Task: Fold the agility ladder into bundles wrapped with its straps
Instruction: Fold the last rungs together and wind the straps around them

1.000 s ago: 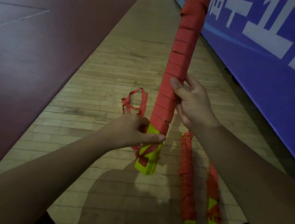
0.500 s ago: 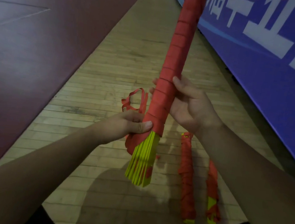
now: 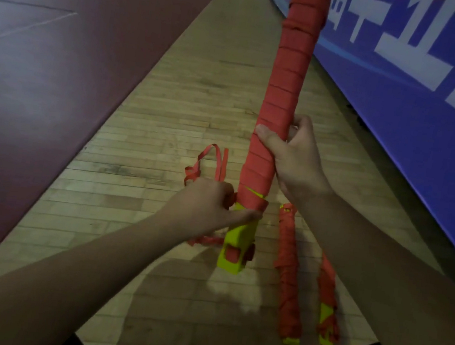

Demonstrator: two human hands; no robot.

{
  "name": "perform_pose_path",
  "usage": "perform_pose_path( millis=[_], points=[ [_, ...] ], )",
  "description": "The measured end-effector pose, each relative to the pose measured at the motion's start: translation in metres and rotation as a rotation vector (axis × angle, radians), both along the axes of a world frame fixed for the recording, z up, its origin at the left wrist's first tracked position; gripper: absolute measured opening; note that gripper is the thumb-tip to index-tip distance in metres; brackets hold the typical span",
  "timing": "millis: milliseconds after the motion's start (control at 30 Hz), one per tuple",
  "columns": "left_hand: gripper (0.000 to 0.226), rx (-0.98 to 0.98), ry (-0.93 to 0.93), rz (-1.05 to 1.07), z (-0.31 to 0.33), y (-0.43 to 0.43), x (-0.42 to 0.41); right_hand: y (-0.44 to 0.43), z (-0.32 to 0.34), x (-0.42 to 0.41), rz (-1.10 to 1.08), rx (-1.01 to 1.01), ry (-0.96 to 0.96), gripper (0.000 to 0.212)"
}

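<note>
Ladder bundle [image 3: 284, 93] stands nearly upright, fingers of the right hand [image 3: 299, 164] curled round its red-wrapped middle, the left hand [image 3: 205, 204] clenched on the loose strap [image 3: 213, 157] beside its yellow end, above two wrapped bundles [image 3: 287, 280] on the floor [image 3: 169, 125].

Dim, soft pic w/ wide-angle edge bend; shadows on floor [image 3: 199, 111], maybe overhead light.

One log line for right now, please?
left hand holds loose red strap | right hand grips red-wrapped yellow ladder bundle | wooden floor: two wrapped bundles
</note>
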State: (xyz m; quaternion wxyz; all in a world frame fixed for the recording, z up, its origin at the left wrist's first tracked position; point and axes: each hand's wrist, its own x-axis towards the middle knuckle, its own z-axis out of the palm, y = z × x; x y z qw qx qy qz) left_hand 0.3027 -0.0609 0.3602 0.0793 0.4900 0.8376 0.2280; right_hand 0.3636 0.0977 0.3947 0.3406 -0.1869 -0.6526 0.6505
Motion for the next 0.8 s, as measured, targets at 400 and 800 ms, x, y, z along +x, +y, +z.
perform_pose_path(
  millis=[400,800],
  points=[
    [0.05,0.184,-0.794,-0.325,0.019,-0.017,-0.02,-0.007,0.017,0.01,0.395,-0.619,0.263,0.021],
    [0.037,-0.262,-0.644,-0.302,0.025,-0.029,-0.037,0.006,0.017,0.021,0.409,-0.211,0.044,0.039]
  ],
)
